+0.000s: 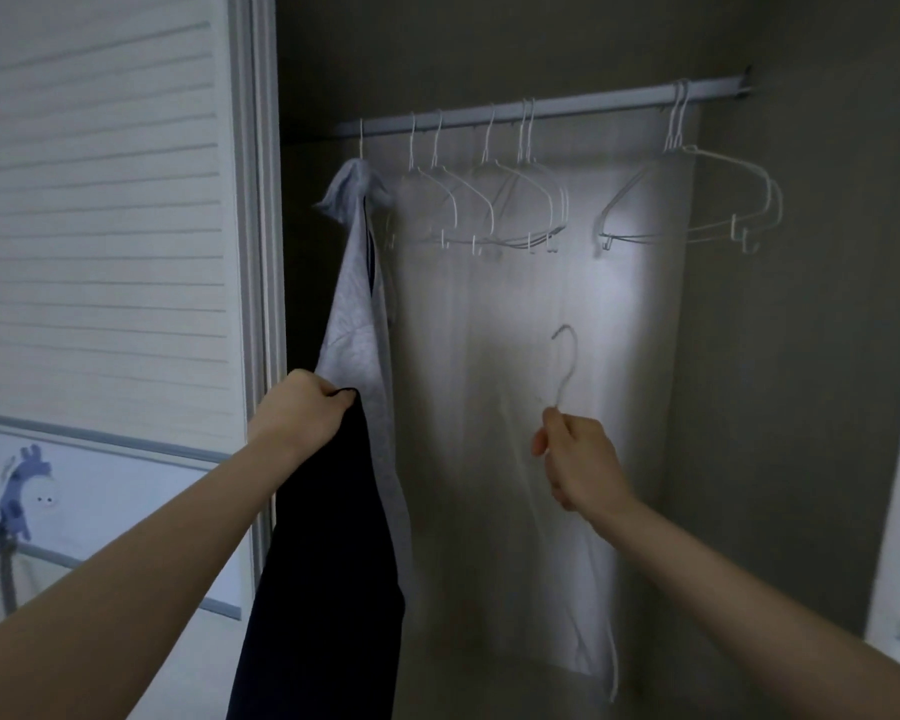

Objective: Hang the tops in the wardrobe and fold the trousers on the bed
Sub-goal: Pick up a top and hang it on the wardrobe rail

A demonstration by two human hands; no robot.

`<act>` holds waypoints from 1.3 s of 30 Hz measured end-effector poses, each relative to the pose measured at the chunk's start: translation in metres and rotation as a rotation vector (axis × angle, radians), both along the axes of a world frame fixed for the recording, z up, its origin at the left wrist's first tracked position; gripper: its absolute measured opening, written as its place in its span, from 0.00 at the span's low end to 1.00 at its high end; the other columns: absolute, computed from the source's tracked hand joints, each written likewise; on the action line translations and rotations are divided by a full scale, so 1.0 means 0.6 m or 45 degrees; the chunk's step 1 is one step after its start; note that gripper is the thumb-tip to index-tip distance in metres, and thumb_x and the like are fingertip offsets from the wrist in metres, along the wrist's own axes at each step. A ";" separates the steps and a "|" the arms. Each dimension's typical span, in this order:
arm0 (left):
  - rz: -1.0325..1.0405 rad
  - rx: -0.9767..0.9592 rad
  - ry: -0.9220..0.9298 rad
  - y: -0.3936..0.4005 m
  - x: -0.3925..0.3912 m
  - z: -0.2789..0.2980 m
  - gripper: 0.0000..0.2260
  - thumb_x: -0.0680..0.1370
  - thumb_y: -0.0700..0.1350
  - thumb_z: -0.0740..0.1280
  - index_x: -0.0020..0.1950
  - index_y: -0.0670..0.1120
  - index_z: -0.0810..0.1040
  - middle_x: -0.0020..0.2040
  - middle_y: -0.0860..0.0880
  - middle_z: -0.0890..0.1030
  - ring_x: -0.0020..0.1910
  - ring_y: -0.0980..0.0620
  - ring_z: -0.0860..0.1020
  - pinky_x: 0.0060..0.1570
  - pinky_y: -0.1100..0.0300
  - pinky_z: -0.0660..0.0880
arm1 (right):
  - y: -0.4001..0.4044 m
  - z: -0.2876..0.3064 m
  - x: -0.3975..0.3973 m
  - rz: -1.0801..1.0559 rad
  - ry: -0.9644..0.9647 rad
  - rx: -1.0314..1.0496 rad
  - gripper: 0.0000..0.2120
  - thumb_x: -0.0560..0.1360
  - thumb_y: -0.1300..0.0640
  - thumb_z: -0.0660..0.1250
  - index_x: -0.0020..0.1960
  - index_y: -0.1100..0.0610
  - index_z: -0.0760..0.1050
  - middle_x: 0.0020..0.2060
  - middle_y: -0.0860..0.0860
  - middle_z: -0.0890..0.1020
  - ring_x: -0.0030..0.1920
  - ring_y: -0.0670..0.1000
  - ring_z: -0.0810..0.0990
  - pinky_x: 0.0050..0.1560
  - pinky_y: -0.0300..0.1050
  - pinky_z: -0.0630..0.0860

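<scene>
Left hand (302, 413) grips the top edge of a dark garment (328, 563) that hangs straight down at the wardrobe's left side. Right hand (575, 457) is closed round a white wire hanger (566, 366), hook upward, in front of the pale back panel (515, 330). Beyond, a grey top (352, 304) hangs at the left end of the rail (593, 103), beside several empty white hangers (489, 205).

Dark top (328, 537), perhaps; white hanger (567, 366)
</scene>
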State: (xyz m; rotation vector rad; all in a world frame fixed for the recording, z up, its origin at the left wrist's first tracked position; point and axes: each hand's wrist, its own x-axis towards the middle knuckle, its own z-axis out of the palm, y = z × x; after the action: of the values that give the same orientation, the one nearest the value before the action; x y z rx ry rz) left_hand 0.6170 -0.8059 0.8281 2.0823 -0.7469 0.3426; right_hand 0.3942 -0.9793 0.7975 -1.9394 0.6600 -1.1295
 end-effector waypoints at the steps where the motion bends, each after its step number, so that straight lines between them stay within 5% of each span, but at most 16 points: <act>1: 0.022 0.017 -0.018 -0.005 -0.001 -0.002 0.20 0.77 0.53 0.67 0.32 0.41 0.76 0.29 0.46 0.77 0.31 0.48 0.77 0.29 0.60 0.68 | -0.004 -0.004 -0.005 0.008 0.021 -0.067 0.20 0.80 0.55 0.54 0.32 0.55 0.74 0.22 0.46 0.71 0.26 0.49 0.70 0.31 0.40 0.64; 12: 0.175 0.096 0.020 -0.029 0.021 -0.005 0.17 0.78 0.54 0.65 0.46 0.39 0.80 0.41 0.42 0.81 0.38 0.44 0.78 0.37 0.57 0.71 | 0.015 0.018 -0.067 0.544 -0.029 -0.010 0.19 0.83 0.52 0.53 0.36 0.58 0.68 0.19 0.48 0.61 0.16 0.44 0.59 0.21 0.32 0.57; 19: -0.102 -0.124 0.239 -0.038 0.018 0.019 0.15 0.75 0.50 0.72 0.36 0.40 0.82 0.37 0.41 0.83 0.33 0.47 0.80 0.36 0.58 0.75 | -0.012 0.025 -0.061 0.532 0.169 -0.240 0.21 0.83 0.52 0.53 0.33 0.54 0.68 0.17 0.45 0.64 0.16 0.42 0.61 0.19 0.32 0.58; 24: -0.112 0.133 -0.103 -0.070 -0.054 0.027 0.15 0.78 0.50 0.68 0.32 0.46 0.81 0.36 0.44 0.82 0.39 0.45 0.81 0.41 0.57 0.75 | -0.017 0.025 -0.026 0.469 0.191 -0.400 0.21 0.82 0.54 0.54 0.30 0.52 0.67 0.18 0.44 0.70 0.19 0.41 0.68 0.22 0.30 0.63; 31: -0.140 0.065 -0.282 -0.099 -0.153 0.039 0.18 0.78 0.45 0.67 0.27 0.43 0.75 0.31 0.41 0.78 0.37 0.43 0.79 0.41 0.51 0.77 | -0.012 0.018 0.027 0.472 0.151 -0.320 0.21 0.82 0.54 0.54 0.31 0.53 0.68 0.14 0.47 0.66 0.14 0.44 0.64 0.16 0.31 0.58; 36: -0.211 0.028 -0.458 -0.096 -0.198 0.017 0.13 0.79 0.38 0.62 0.37 0.35 0.79 0.32 0.42 0.78 0.32 0.49 0.74 0.34 0.60 0.66 | -0.013 0.011 0.031 0.448 0.077 -0.334 0.20 0.81 0.52 0.55 0.31 0.53 0.68 0.16 0.46 0.69 0.16 0.43 0.67 0.17 0.32 0.61; 39: -0.402 -0.050 -0.449 -0.093 -0.213 0.014 0.09 0.79 0.38 0.63 0.47 0.39 0.83 0.40 0.45 0.83 0.35 0.52 0.80 0.40 0.57 0.76 | -0.004 0.011 0.021 0.518 0.000 -0.333 0.19 0.81 0.53 0.55 0.32 0.52 0.69 0.17 0.44 0.70 0.18 0.42 0.70 0.20 0.31 0.62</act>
State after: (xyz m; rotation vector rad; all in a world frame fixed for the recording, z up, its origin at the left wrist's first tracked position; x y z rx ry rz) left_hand 0.4892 -0.8618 0.8366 1.8486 -1.2498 0.5478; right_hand 0.4070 -0.9818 0.8042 -2.1653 0.1046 -0.9923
